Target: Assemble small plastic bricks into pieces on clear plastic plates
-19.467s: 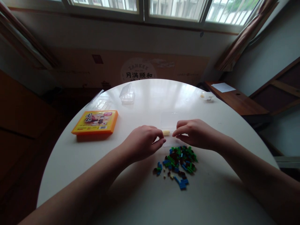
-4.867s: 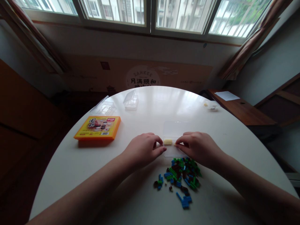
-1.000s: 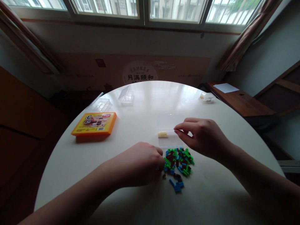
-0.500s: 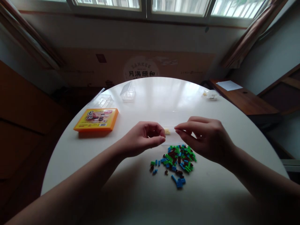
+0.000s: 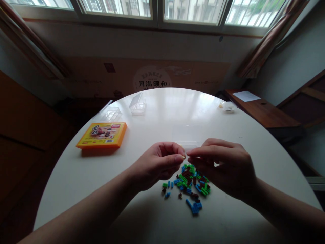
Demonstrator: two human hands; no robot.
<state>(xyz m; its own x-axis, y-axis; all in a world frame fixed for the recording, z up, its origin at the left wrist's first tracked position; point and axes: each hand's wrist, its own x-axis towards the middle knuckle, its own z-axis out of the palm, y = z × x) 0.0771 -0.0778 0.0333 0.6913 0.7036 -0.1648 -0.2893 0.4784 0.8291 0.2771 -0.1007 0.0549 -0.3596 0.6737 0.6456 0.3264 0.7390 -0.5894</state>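
Between the thumb and forefinger of my left hand point(image 5: 165, 159) is a small pale-yellow building brick point(image 5: 183, 157); only its end shows. Facing it, the fingertips of my right hand point(image 5: 223, 162) are drawn together very near the brick, and whether they hold anything is too small to tell. Below both hands lies a loose pile of small green, blue and brown building bricks point(image 5: 189, 183). A few joined blue bricks point(image 5: 195, 206) sit at the pile's near side. Behind my fingers stands a clear plastic box point(image 5: 190, 145), partly hidden by the hands.
An orange and yellow game box point(image 5: 101, 135) lies on the left of the round white table point(image 5: 142, 128). Clear plastic cases point(image 5: 138, 106) stand at the far left edge. A small clear bag point(image 5: 228, 107) is at the far right, near a wooden desk point(image 5: 274, 112).
Both hands have come down and closer together, nearly meeting above the pile. A yellow brick now shows at my left fingertips. The view has tilted slightly upward.
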